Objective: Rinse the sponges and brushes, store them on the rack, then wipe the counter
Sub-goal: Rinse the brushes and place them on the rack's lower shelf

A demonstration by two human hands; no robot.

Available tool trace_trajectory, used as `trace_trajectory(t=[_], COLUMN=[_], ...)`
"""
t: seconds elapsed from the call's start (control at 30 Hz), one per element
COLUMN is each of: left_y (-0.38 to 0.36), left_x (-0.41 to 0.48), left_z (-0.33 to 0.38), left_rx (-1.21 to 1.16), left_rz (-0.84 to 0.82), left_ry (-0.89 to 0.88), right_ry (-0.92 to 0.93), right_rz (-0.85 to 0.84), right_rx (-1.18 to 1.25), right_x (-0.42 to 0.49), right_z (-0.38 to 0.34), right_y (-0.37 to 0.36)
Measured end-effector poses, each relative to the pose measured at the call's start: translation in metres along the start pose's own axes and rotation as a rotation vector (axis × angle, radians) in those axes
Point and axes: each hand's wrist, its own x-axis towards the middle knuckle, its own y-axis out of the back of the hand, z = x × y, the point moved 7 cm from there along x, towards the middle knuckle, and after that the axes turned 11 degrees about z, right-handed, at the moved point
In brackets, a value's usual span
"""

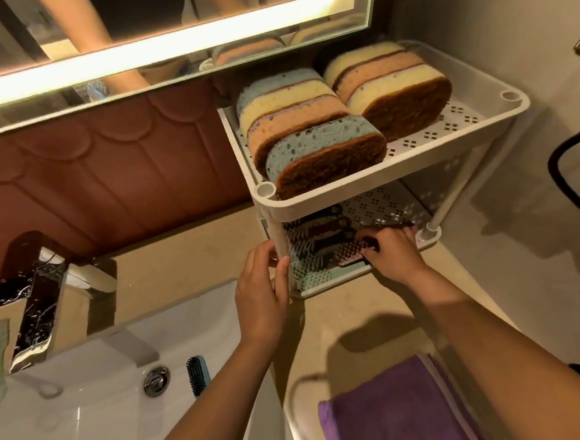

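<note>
A white two-tier rack (395, 181) stands on the counter. Its top shelf holds several sponges (314, 139) standing on edge in two rows, blue, yellow and orange with brown scrub faces. On the lower shelf lie several brushes (320, 238) side by side. My right hand (392, 252) reaches into the lower shelf and grips a pink brush (351, 253) at the front. My left hand (262, 290) rests against the rack's front-left post. A blue brush (197, 374) lies in the white sink (88, 405).
A chrome faucet (36, 299) rises at the left behind the sink, near its drain (155, 380). A folded purple cloth (398, 411) lies on the beige counter (188, 261) in front of the rack. A lit mirror (166, 39) hangs above. A black cable loops at the right.
</note>
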Motion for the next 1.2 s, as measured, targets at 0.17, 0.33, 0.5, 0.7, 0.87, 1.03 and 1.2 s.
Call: trace_trajectory(t=[0.17,0.33,0.5,0.7,0.87,1.03,1.2], left_y=[-0.002,-0.001,0.000,0.003,0.008,0.036,0.098], left_x=[0.000,0.001,0.001,0.002,-0.012,-0.031,-0.051], left_z=[-0.003,-0.002,-0.002,0.002,-0.013,-0.017,-0.032], left_rx=[-0.008,-0.025,-0.028,-0.093,-0.272,-0.286,-0.038], left_rz=[0.014,-0.005,-0.026,-0.073,-0.224,-0.527,-0.674], left_ry=[0.005,-0.020,-0.011,0.122,0.549,0.563,0.318], right_ry=[-0.021,-0.027,-0.021,-0.003,0.054,0.125,0.211], right_rz=[-0.084,-0.123,-0.139,-0.167,-0.126,-0.299,-0.368], right_rx=[0.072,0.078,0.052,-0.022,0.195,0.320,0.338], right_x=[0.004,0.003,-0.007,-0.028,-0.056,-0.095,-0.138], right_z=[0.005,0.004,0.003,-0.013,-0.056,-0.109,-0.174], right_y=[-0.014,-0.017,-0.018,-0.007,0.016,0.017,0.007])
